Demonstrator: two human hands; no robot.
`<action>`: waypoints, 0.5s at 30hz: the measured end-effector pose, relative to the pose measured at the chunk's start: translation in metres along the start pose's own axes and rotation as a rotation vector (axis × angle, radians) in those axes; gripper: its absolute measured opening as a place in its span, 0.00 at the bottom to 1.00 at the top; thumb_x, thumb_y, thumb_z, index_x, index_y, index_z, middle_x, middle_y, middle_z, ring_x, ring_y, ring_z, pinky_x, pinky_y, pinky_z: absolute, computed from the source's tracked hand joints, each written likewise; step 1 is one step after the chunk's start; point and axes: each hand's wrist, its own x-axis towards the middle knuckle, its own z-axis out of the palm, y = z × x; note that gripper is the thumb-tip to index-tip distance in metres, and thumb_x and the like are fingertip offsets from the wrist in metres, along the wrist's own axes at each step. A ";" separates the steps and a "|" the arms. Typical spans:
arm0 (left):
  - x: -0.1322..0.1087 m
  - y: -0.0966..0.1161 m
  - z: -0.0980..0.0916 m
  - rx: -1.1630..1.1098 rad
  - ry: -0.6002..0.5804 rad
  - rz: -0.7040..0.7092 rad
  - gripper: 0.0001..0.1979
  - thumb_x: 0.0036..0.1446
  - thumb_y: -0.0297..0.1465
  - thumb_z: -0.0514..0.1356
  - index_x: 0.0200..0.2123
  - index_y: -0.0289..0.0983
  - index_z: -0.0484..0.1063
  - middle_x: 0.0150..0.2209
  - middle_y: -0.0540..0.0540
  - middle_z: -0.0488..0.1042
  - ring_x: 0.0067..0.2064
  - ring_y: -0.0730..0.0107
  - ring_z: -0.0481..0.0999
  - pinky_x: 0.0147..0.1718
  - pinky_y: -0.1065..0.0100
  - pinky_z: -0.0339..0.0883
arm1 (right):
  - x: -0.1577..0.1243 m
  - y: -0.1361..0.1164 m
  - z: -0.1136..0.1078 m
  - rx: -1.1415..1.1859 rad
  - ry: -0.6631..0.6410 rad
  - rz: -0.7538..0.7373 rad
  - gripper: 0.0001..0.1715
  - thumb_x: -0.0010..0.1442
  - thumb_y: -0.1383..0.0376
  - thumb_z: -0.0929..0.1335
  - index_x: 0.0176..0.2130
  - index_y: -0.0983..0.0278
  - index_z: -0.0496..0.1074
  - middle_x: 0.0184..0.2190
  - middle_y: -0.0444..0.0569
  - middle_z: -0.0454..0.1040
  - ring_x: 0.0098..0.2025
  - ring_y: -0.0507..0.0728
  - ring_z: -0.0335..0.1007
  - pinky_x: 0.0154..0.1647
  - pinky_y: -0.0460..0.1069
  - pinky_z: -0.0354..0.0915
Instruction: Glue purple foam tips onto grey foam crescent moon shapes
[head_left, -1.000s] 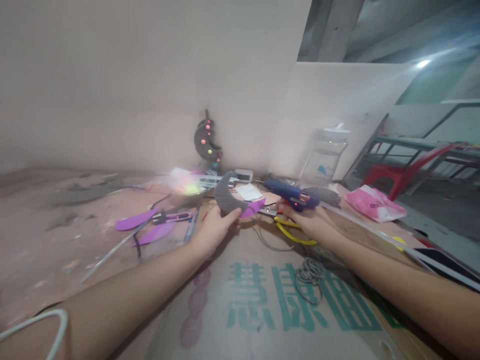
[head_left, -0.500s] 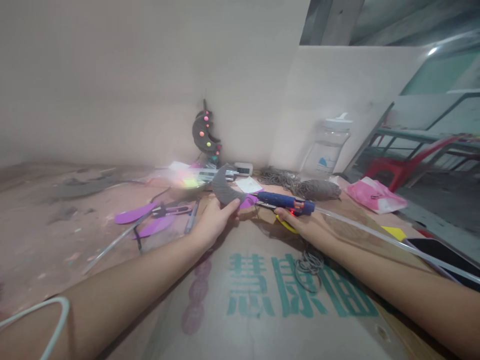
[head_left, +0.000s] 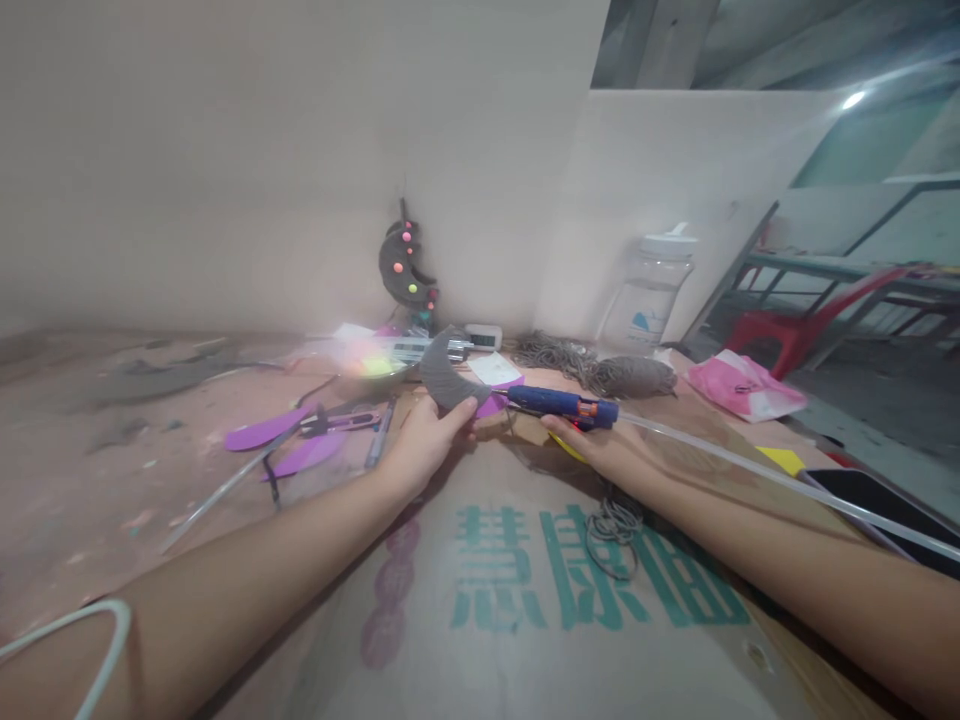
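Observation:
My left hand [head_left: 431,445] grips a grey crescent wrapped in cord [head_left: 444,375] by its lower end, thumb on top. From the right, my right hand [head_left: 574,438] holds a blue glue gun [head_left: 562,402], its tip at the crescent's lower right end. A long clear glue stick [head_left: 712,450] runs from the gun's back end across my right forearm. Under the gun shows a bit of a yellow handle [head_left: 568,447]. Purple and white paper pieces [head_left: 495,368] lie behind the gun's tip. A finished-looking crescent with coloured dots [head_left: 405,265] stands against the wall.
Purple petal shapes [head_left: 304,456], pliers [head_left: 349,422] and a pen [head_left: 381,433] lie left of my left hand. Grey cord [head_left: 634,377], a bottle [head_left: 649,290], a pink packet [head_left: 746,385] and a phone [head_left: 885,505] are on the right. A loose cord coil [head_left: 613,530] lies nearer me.
The gun's tip has moved slightly left against the crescent's end. The whole view has shifted a little, and my left hand keeps its hold on the crescent.

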 end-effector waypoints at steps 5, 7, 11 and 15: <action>0.001 -0.002 -0.001 0.018 -0.005 0.020 0.15 0.51 0.40 0.64 0.35 0.33 0.70 0.28 0.48 0.73 0.28 0.72 0.72 0.28 0.71 0.67 | 0.000 0.001 0.002 -0.019 0.011 -0.023 0.18 0.60 0.55 0.66 0.46 0.61 0.75 0.46 0.51 0.77 0.52 0.65 0.71 0.59 0.60 0.64; 0.001 -0.002 -0.001 0.018 -0.003 0.017 0.15 0.52 0.40 0.63 0.34 0.33 0.70 0.28 0.48 0.72 0.28 0.73 0.71 0.27 0.72 0.67 | 0.000 0.000 0.002 -0.013 0.005 -0.022 0.18 0.60 0.55 0.66 0.45 0.61 0.75 0.45 0.51 0.78 0.52 0.64 0.71 0.59 0.60 0.63; 0.000 -0.002 -0.001 0.032 0.009 0.008 0.15 0.52 0.40 0.63 0.34 0.33 0.70 0.28 0.48 0.72 0.28 0.73 0.71 0.28 0.71 0.67 | 0.001 -0.001 0.001 0.027 -0.024 -0.041 0.15 0.60 0.56 0.66 0.44 0.61 0.75 0.42 0.50 0.79 0.51 0.63 0.72 0.58 0.59 0.64; 0.000 -0.003 -0.001 0.019 0.005 -0.001 0.16 0.52 0.41 0.64 0.34 0.33 0.70 0.27 0.48 0.72 0.27 0.73 0.71 0.27 0.71 0.67 | 0.001 0.000 0.002 0.002 0.000 -0.035 0.15 0.59 0.57 0.66 0.43 0.61 0.75 0.41 0.51 0.79 0.49 0.64 0.73 0.57 0.61 0.65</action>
